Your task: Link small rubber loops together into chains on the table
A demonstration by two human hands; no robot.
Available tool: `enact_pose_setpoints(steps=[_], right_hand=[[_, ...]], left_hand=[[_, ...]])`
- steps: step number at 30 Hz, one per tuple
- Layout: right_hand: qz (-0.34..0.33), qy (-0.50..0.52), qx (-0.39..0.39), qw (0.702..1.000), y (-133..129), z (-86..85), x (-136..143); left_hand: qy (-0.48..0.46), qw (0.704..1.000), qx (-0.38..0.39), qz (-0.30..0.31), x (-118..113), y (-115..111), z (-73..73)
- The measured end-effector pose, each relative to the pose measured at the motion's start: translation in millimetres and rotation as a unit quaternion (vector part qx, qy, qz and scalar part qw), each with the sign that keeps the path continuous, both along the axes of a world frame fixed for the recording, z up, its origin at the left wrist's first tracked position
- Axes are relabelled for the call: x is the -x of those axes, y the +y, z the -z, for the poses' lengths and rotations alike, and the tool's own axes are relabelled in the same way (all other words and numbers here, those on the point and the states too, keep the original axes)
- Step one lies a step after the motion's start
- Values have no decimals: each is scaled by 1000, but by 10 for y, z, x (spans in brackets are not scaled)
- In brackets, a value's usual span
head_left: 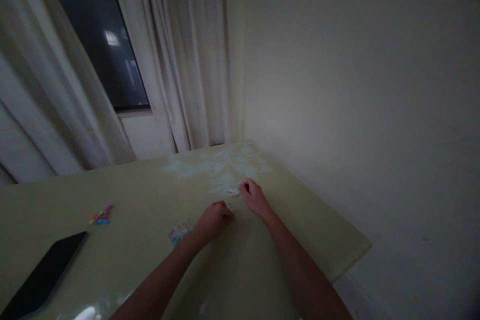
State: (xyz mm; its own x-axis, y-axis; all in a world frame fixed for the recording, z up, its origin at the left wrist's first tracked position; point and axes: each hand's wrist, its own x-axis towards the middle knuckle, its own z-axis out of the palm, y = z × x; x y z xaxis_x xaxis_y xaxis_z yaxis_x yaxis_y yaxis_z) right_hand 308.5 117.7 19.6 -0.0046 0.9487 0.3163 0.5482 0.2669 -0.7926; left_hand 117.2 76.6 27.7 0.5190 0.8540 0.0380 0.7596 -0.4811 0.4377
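My right hand point(255, 198) is over the table with thumb and forefinger pinched together. Its fingertips are right beside a small whitish patterned piece point(233, 192); whether they touch it, I cannot tell. My left hand point(213, 221) rests closer to me, its fingers curled closed and partly turned from view. Anything inside either hand is hidden or too small to name. Just left of my left wrist lies a flat, clear-looking packet point(179, 232) with small pastel-coloured shapes, partly covered by the forearm.
A pale greenish table point(135, 195) carries a small heap of bright coloured pieces point(101, 216) on the left. Nearer stands a dark flat device point(47, 272), like a phone or tablet. Curtains point(187, 60) and a window border the back; a plain wall point(356, 85) rises on the right.
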Motion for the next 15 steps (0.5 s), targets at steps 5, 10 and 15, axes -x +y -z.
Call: enact_pose_setpoints(steps=[5,10,15], right_hand=[[-9,14,1,1000,36,25,-6],[-6,33,3,999,54,39,-7],[5,51,-10,999,59,25,-28]], left_hand=[[62,998,-5,3,-85,100,21],[116,993,-12,24,-114,57,-15],[135,990,-2,46,-65,50,-49]])
